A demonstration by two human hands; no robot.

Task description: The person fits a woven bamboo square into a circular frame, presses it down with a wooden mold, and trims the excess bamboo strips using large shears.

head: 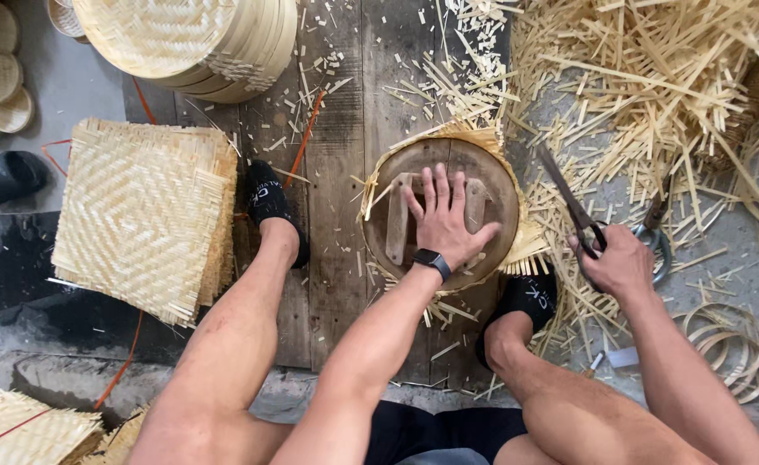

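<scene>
Bare knees frame the bottom edge. Between them the left hand lies flat, fingers spread, on a round wooden form over a woven mat on the plank floor. Just beside it, the right hand grips shears, blades shut, above bamboo offcuts. Stacked mats lie left.

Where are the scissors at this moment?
In the head view, the scissors are in the right hand, right of the round wooden form, blades over the bamboo offcuts.
</scene>
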